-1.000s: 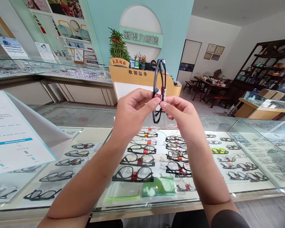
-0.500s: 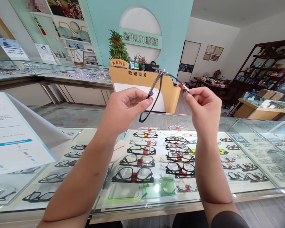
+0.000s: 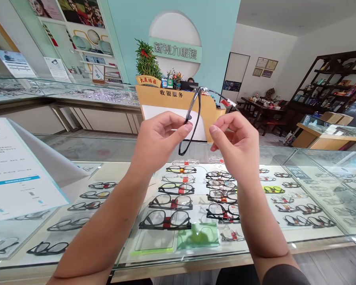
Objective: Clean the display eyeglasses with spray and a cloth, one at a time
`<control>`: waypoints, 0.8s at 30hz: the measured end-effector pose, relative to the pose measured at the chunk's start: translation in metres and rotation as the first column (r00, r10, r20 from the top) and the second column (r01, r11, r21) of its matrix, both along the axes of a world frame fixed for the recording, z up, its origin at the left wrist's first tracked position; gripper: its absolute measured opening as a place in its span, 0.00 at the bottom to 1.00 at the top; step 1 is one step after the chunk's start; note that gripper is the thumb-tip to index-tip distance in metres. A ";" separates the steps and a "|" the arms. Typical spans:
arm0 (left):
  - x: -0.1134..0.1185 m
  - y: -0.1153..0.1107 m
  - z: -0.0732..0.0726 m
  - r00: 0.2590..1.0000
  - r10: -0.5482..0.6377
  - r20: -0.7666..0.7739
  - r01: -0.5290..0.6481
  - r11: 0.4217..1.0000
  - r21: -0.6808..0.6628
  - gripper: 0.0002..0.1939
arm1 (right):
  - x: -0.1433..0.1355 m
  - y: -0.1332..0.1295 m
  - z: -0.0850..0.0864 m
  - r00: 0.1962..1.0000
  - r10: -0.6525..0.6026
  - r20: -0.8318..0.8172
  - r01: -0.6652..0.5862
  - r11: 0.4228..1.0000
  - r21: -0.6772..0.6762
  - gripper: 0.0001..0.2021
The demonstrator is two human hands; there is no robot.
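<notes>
A pair of black-framed glasses (image 3: 198,114) is held up at about chest height over the display counter, seen nearly edge-on. My left hand (image 3: 163,136) pinches it between thumb and fingers at the left part of the frame. One temple reaches away to the right, with a red and white tag (image 3: 228,102) near its end. Just right of the lenses is my right hand (image 3: 234,138), its fingers loosely curled and a little apart, holding nothing and off the temple.
Below my hands, a glass display counter (image 3: 195,253) contains rows of glasses (image 3: 166,219), many with red tags. A printed sign (image 3: 20,174) stands on the left. Further off are a cashier desk (image 3: 166,101), with a person partly visible behind it, and more glass cases (image 3: 101,93).
My right hand has let go of the temple's tagged end and moved left, closer to the lenses. My left hand stays on the glasses, which have turned slightly.
</notes>
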State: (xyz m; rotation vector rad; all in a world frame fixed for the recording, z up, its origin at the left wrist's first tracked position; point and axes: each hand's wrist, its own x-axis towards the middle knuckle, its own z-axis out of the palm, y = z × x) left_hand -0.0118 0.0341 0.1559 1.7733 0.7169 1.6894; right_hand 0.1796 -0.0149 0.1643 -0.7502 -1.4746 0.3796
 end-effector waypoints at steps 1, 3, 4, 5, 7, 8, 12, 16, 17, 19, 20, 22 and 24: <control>0.001 -0.001 0.000 1.000 -0.014 -0.001 0.014 1.000 -0.001 0.08 | -0.001 0.000 0.000 1.000 0.005 0.009 -0.004 1.000 -0.019 0.08; 0.003 -0.003 -0.001 0.999 -0.033 -0.005 0.033 0.999 -0.006 0.08 | -0.002 0.001 0.000 1.000 0.014 0.015 -0.013 0.999 -0.051 0.08; 0.004 -0.003 -0.001 0.999 -0.039 -0.008 0.039 0.999 -0.010 0.08 | -0.002 0.001 0.000 1.000 0.018 0.015 -0.017 0.998 -0.063 0.08; 0.004 -0.004 -0.001 0.999 -0.042 -0.011 0.042 0.999 -0.015 0.08 | -0.002 0.001 0.000 1.000 0.022 0.016 -0.021 0.997 -0.073 0.07; 0.005 -0.005 -0.001 0.999 -0.047 -0.013 0.047 0.999 -0.024 0.09 | -0.002 0.001 0.001 1.000 0.030 0.011 -0.028 0.996 -0.088 0.06; 0.005 -0.005 -0.001 0.999 -0.049 -0.013 0.049 0.998 -0.028 0.09 | -0.002 0.002 0.002 0.999 0.036 0.008 -0.035 0.995 -0.090 0.06; 0.005 -0.006 -0.001 0.998 -0.058 -0.008 0.058 0.998 -0.028 0.09 | 0.001 0.004 0.003 0.993 0.114 0.028 -0.111 0.990 -0.093 0.08; 0.004 -0.007 0.000 0.998 -0.059 -0.008 0.059 0.998 -0.022 0.09 | 0.004 0.006 0.003 0.970 0.239 0.035 -0.233 0.964 -0.130 0.11; 0.004 -0.007 0.000 0.998 -0.061 -0.010 0.061 0.998 -0.022 0.08 | 0.005 0.006 0.002 0.962 0.270 0.031 -0.263 0.955 -0.138 0.11; 0.004 -0.008 0.001 0.998 -0.068 -0.013 0.068 0.997 -0.022 0.08 | 0.006 0.007 0.001 0.946 0.324 0.019 -0.318 0.937 -0.142 0.11; 0.004 -0.008 0.002 0.997 -0.072 -0.015 0.072 0.997 -0.023 0.08 | 0.006 0.008 0.001 0.939 0.344 0.012 -0.339 0.930 -0.140 0.11; 0.004 -0.008 0.002 0.997 -0.080 -0.017 0.079 0.997 -0.024 0.08 | 0.007 0.010 0.000 0.929 0.370 -0.001 -0.367 0.921 -0.132 0.11; 0.003 -0.007 0.002 0.996 -0.088 -0.023 0.087 0.996 -0.027 0.08 | 0.009 0.012 -0.002 0.923 0.385 -0.010 -0.383 0.915 -0.125 0.11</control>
